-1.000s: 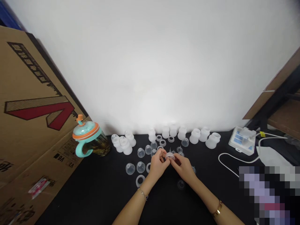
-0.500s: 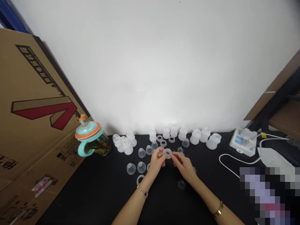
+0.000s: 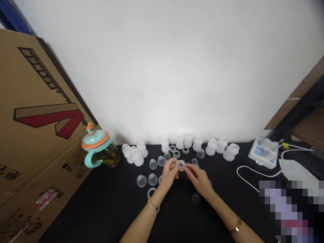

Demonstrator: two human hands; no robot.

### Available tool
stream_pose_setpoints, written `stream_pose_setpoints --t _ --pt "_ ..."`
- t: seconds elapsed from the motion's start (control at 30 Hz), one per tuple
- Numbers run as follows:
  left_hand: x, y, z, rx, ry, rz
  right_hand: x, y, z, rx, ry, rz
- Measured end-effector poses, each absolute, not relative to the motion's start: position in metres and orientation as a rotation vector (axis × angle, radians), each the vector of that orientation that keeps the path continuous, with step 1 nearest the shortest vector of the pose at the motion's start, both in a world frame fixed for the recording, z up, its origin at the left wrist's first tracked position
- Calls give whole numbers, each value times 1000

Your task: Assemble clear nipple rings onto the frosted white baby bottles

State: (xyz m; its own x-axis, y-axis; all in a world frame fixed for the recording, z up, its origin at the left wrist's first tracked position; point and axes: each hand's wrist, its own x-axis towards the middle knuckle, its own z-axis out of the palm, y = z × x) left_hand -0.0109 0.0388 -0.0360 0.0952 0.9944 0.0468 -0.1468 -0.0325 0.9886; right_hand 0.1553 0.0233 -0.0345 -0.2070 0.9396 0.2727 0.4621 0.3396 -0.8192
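Both my hands meet over the middle of the black table around a translucent bottle collar ring (image 3: 181, 165). My left hand (image 3: 170, 174) pinches its left side between thumb and fingers. On the right edge, the thumb and fingertips of my right hand (image 3: 199, 178) close on the ring. Whether a teat sits inside it is too small to tell. Clear dome caps (image 3: 153, 180) lie left of my left hand, and another collar ring (image 3: 152, 193) is partly covered by my left forearm. A clear teat-like piece (image 3: 195, 198) lies below my right hand.
White bottle bodies (image 3: 211, 147) stand along the wall, with loose rings (image 3: 185, 150) before them. Capped bottles (image 3: 137, 156) stand at left, beside a lidded jug (image 3: 101, 148) and a large carton (image 3: 50, 101). At right are a white box (image 3: 263, 153) and a white cable (image 3: 260, 174).
My hands keep hold of the collar ring in nearly the same spot. The ring is tilted slightly differently, and the whole view has shifted a little.
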Motion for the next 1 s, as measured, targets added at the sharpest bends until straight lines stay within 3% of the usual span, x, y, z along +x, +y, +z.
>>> stream_pose_setpoints --t 0.6,1.0 --pt "-11 39 -39 1226 1078 1253 156 23 -31 -1246 -1855 730" --pt "-7 28 -30 1659 1284 1223 159 27 -34 -1271 -1814 757"
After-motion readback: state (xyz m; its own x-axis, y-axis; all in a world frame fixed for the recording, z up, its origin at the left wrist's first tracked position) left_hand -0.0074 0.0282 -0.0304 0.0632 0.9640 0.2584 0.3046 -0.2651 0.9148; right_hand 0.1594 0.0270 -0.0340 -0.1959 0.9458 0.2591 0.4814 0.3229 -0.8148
